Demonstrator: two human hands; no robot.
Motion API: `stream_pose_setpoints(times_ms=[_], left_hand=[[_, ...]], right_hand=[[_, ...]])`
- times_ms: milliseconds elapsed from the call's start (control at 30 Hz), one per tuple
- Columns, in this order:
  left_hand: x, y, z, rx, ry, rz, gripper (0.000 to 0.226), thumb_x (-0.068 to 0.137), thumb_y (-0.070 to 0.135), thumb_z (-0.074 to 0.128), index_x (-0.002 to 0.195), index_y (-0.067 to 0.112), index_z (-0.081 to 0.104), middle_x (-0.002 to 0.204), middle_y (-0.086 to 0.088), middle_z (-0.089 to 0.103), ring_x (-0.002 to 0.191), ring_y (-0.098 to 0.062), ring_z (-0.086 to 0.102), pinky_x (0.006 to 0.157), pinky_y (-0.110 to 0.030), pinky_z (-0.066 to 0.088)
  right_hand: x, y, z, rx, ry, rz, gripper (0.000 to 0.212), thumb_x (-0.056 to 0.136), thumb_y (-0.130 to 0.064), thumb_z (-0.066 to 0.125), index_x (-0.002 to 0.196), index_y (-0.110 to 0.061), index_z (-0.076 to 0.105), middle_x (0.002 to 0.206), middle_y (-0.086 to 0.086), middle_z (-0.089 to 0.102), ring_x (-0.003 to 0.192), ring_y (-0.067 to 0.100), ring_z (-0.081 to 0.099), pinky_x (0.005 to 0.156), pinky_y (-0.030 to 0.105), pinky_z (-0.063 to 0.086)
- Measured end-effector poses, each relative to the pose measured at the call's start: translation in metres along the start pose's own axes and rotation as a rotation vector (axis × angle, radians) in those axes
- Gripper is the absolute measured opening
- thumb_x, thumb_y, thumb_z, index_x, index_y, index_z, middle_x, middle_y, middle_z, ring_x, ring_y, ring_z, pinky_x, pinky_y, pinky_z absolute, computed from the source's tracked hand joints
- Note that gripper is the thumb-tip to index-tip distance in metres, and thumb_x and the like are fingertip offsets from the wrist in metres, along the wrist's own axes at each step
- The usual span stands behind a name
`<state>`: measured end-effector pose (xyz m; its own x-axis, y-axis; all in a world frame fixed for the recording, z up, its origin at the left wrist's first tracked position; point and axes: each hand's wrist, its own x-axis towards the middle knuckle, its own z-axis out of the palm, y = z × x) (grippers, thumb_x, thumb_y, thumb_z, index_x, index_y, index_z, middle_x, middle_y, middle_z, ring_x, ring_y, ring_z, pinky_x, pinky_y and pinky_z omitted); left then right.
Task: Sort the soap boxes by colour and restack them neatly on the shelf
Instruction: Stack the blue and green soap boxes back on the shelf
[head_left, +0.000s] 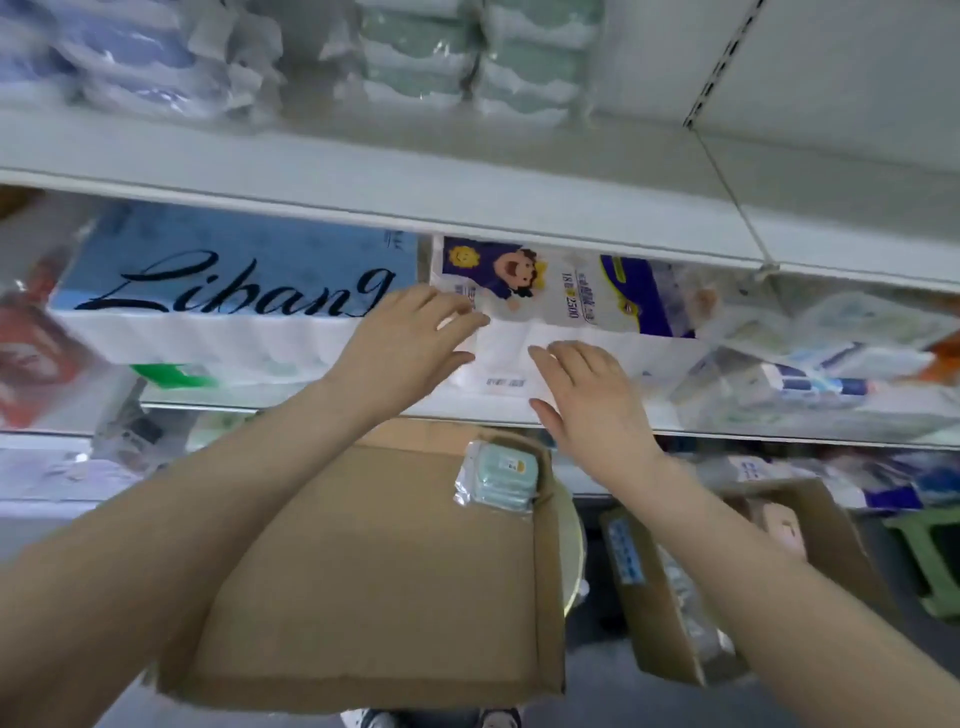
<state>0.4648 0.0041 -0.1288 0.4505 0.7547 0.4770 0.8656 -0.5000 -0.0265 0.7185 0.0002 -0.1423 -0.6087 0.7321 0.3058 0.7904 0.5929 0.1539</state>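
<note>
Left hand (410, 345), right hand (592, 395) touch "2500" pack (571, 296) beside "Libang" pack (234, 260).

Resting side by side on white metal shelf (218, 408) mid-frame: blue plastic-wrapped tissue pack (234, 270) left, white cartoon-printed roll pack (545, 291) centre.

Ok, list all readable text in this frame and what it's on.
"Libang": blue tissue pack, black script.
"18", "2500": cartoon pack, printed sideways; other print blurred.
Barcode sticker below it: too small.
Blue label on right cardboard box: blurred.
Tag on green packets: unreadable.
</note>
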Motion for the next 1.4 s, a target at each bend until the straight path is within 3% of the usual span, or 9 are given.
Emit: stream_pose_setpoints(times_ms=[233, 500, 633, 700, 867, 1000, 1133, 1233, 1400], left_hand=[[-0.081, 0.046, 0.102, -0.185, -0.224, -0.131, 0.041, 0.086, 0.035, 0.068, 0.122, 0.017, 0.062, 0.116, -0.005, 0.061, 0.101, -0.029, 0.058, 0.083, -0.043, 0.049], [-0.108, 0.101, 0.236, -0.269, -0.555, -0.249, 0.061, 0.07, 0.029, 0.083, 0.124, 0.013, 0.061, 0.125, -0.014, 0.06, 0.113, -0.036, 0.057, 0.087, -0.043, 0.052], [-0.092, 0.125, 0.308, -0.251, -0.694, -0.263, 0.068, 0.089, 0.036, 0.063, 0.147, 0.019, 0.032, 0.153, -0.01, 0.03, 0.142, -0.03, 0.025, 0.113, -0.04, 0.026], [-0.083, 0.133, 0.34, -0.222, -0.745, -0.258, 0.071, 0.09, 0.038, 0.061, 0.149, 0.02, 0.024, 0.156, -0.009, 0.021, 0.145, -0.029, 0.015, 0.118, -0.041, 0.014], [-0.073, 0.142, 0.396, -0.154, -0.859, -0.299, 0.08, 0.091, 0.038, 0.059, 0.153, 0.023, 0.012, 0.16, -0.009, 0.011, 0.148, -0.029, 0.007, 0.119, -0.046, 0.006], [-0.071, 0.135, 0.408, -0.149, -0.829, -0.315, 0.092, 0.079, 0.042, 0.071, 0.15, 0.02, 0.017, 0.149, -0.01, 0.026, 0.139, -0.033, 0.026, 0.118, -0.051, 0.006], [-0.092, 0.125, 0.391, -0.181, -0.722, -0.356, 0.097, 0.065, 0.043, 0.082, 0.144, 0.015, 0.032, 0.13, -0.015, 0.041, 0.118, -0.036, 0.043, 0.113, -0.047, 0.024], [-0.125, 0.114, 0.366, -0.192, -0.603, -0.487, 0.096, 0.057, 0.043, 0.086, 0.137, 0.013, 0.043, 0.12, -0.017, 0.048, 0.104, -0.038, 0.05, 0.099, -0.047, 0.037], [-0.193, 0.095, 0.331, -0.151, -0.682, -0.73, 0.094, 0.062, 0.049, 0.082, 0.138, 0.013, 0.041, 0.118, -0.018, 0.046, 0.099, -0.039, 0.051, 0.091, -0.049, 0.042]], right_hand=[[-0.087, -0.013, 0.101, 0.191, -0.254, 0.083, 0.061, 0.079, -0.026, 0.076, 0.132, -0.006, 0.054, 0.122, 0.013, 0.061, 0.111, 0.031, 0.059, 0.097, 0.045, 0.048], [-0.159, -0.002, 0.195, 0.226, -0.568, 0.089, 0.07, 0.085, -0.036, 0.068, 0.143, -0.01, 0.039, 0.139, 0.012, 0.049, 0.123, 0.028, 0.051, 0.104, 0.043, 0.045], [-0.183, 0.011, 0.239, 0.224, -0.655, 0.119, 0.074, 0.082, -0.032, 0.072, 0.144, -0.007, 0.04, 0.135, 0.016, 0.052, 0.12, 0.033, 0.053, 0.1, 0.047, 0.047], [-0.195, 0.016, 0.257, 0.245, -0.693, 0.133, 0.071, 0.082, -0.028, 0.072, 0.142, -0.007, 0.043, 0.135, 0.016, 0.052, 0.123, 0.033, 0.051, 0.101, 0.048, 0.047], [-0.22, 0.018, 0.284, 0.302, -0.703, 0.175, 0.074, 0.073, -0.02, 0.082, 0.137, -0.001, 0.05, 0.138, 0.016, 0.05, 0.123, 0.028, 0.055, 0.091, 0.036, 0.054], [-0.23, 0.019, 0.294, 0.312, -0.677, 0.185, 0.07, 0.081, -0.018, 0.073, 0.141, 0.001, 0.044, 0.144, 0.014, 0.042, 0.127, 0.024, 0.05, 0.097, 0.033, 0.052], [-0.226, 0.018, 0.297, 0.268, -0.648, 0.183, 0.061, 0.078, -0.014, 0.074, 0.133, 0.001, 0.053, 0.135, 0.015, 0.047, 0.117, 0.026, 0.054, 0.093, 0.033, 0.051], [-0.207, 0.019, 0.3, 0.179, -0.624, 0.147, 0.043, 0.076, -0.014, 0.075, 0.116, -0.005, 0.063, 0.121, 0.013, 0.054, 0.109, 0.026, 0.054, 0.087, 0.035, 0.053], [-0.154, 0.017, 0.326, 0.171, -0.57, 0.108, 0.044, 0.083, -0.022, 0.068, 0.123, -0.01, 0.056, 0.113, 0.012, 0.058, 0.102, 0.03, 0.055, 0.085, 0.041, 0.051]])
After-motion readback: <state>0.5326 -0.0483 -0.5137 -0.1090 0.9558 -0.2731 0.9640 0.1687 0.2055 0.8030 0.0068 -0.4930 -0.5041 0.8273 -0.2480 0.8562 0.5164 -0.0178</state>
